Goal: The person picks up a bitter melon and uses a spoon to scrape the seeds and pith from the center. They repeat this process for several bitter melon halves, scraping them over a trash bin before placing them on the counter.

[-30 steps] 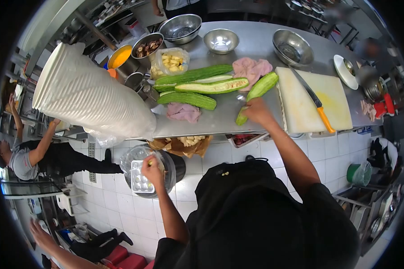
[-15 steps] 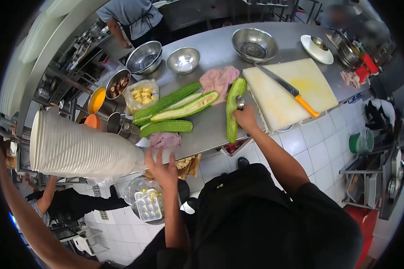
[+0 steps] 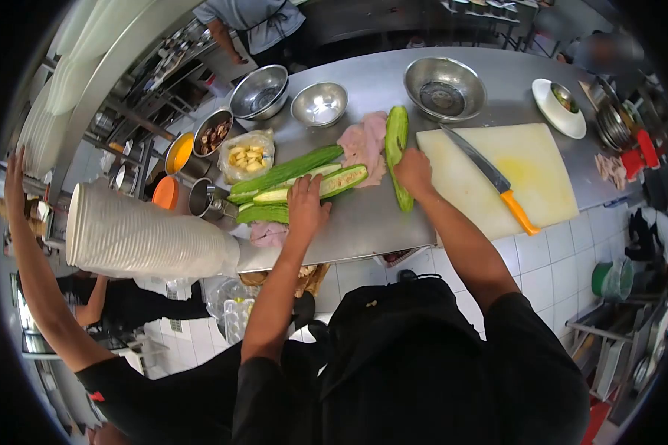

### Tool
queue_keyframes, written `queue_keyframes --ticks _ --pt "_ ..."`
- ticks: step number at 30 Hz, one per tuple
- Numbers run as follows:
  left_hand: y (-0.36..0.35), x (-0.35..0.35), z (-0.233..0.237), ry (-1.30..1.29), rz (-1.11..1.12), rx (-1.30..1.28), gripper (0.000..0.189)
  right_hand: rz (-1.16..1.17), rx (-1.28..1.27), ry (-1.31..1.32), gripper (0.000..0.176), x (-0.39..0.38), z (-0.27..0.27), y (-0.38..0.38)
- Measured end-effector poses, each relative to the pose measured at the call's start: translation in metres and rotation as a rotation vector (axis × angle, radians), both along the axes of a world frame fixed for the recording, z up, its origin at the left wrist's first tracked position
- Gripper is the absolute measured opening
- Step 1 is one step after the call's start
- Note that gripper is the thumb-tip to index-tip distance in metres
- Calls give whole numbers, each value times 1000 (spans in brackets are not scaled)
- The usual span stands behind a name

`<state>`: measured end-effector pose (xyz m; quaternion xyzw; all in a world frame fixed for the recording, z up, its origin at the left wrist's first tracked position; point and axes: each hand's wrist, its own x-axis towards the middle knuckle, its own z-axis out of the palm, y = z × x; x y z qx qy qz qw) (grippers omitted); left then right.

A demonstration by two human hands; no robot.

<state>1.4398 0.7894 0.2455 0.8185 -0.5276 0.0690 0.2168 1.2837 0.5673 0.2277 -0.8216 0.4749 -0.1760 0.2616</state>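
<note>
My left hand [image 3: 306, 206] lies across the halved long green gourds, fingers stretched over a seeded half [image 3: 345, 179]. A whole ridged gourd [image 3: 293, 169] and another green piece [image 3: 263, 214] lie beside it. My right hand [image 3: 414, 172] is closed over a separate long gourd piece [image 3: 398, 127] left of the cutting board. A metal spoon is in that hand, mostly hidden; only a dark tip shows against the gourd.
A knife [image 3: 502, 182] with an orange handle lies on the white cutting board [image 3: 453, 200]. Metal bowls [image 3: 319, 104], pink cloths [image 3: 364, 144] and a bag of peeled pieces [image 3: 246, 157] stand around. Stacked containers [image 3: 152, 233] are at left. Another person's arm [image 3: 41, 274] reaches up at far left.
My left hand has moved from the counter's front edge up onto the gourds. The spoon in my right hand has turned from view. The other person's arm at left has risen.
</note>
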Motion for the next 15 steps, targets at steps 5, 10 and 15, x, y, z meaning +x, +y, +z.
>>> queue_keyframes --ticks 5,10,15 --pt "-15 23 -8 -42 69 272 62 33 -89 -108 24 -2 7 -11" --pt "-26 36 -1 38 52 345 57 165 57 -105 31 -35 4 1" --pt "-26 35 12 64 -3 247 54 239 272 -82 38 -61 22 43"
